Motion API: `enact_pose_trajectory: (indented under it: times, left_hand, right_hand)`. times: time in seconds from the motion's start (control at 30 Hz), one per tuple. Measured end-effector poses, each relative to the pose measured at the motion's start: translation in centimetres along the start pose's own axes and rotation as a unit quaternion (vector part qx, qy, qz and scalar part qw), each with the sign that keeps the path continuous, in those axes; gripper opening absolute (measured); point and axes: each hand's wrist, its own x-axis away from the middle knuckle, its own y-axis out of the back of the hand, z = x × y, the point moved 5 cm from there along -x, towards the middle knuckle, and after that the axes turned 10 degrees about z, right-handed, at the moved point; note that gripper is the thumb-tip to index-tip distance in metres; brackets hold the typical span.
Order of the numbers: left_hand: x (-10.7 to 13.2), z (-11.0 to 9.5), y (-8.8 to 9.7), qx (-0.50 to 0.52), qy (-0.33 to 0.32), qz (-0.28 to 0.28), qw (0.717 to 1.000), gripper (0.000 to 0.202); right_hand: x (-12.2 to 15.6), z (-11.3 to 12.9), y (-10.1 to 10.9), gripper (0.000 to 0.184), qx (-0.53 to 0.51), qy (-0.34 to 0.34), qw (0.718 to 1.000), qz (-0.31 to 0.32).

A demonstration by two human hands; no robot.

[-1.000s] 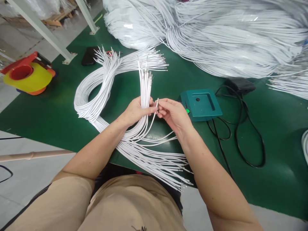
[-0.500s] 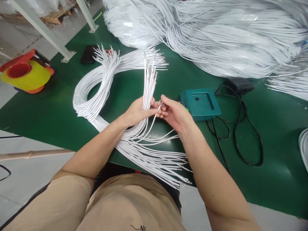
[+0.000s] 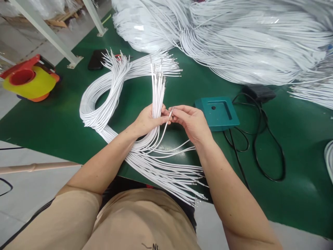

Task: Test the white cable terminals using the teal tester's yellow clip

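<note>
Wire (image 3: 165, 128), thin and white, held between both hands

The right hand (image 3: 193, 121), looser half a second ago, now pinches the tip, so work seems centred there. The left hand (image 3: 147, 121) grips a near-upright white-wire bundle (image 3: 157, 93) above the green tabletop (image 3: 52, 128). Exact fingertip contact is obscured; the right-edge white coil (image 3: 330, 156) is cut off.

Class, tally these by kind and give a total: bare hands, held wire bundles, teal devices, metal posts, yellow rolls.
Bare hands (left hand, right hand): 2
Upright bundle of thin white wires, held: 1
Boxy teal device with recessed top: 1
Pale metal posts (nearer post, farther post): 2
Round yellow roll with red core: 1
Total: 7
</note>
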Motion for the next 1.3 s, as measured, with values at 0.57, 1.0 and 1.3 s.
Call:
enact_pose_trajectory:
  times: [0.57,1.0,1.3]
  left_hand:
    - [0.0,0.1,0.7,-0.102,-0.023,-0.015,0.994,0.029]
    - [0.0,0.3,0.9,-0.093,-0.023,-0.031,0.995,0.031]
    - [-0.2,0.7,0.4,0.047,0.095,0.02,0.994,0.044]
  right_hand:
    - [0.1,-0.3,0.5,0.008,0.061,-0.064,0.996,-0.023]
    - [-0.1,-0.2,0.4,0.023,0.109,0.02,0.994,-0.013]
    - [0.3,0.4,-1.6,0.032,0.647,0.192,0.737,-0.045]
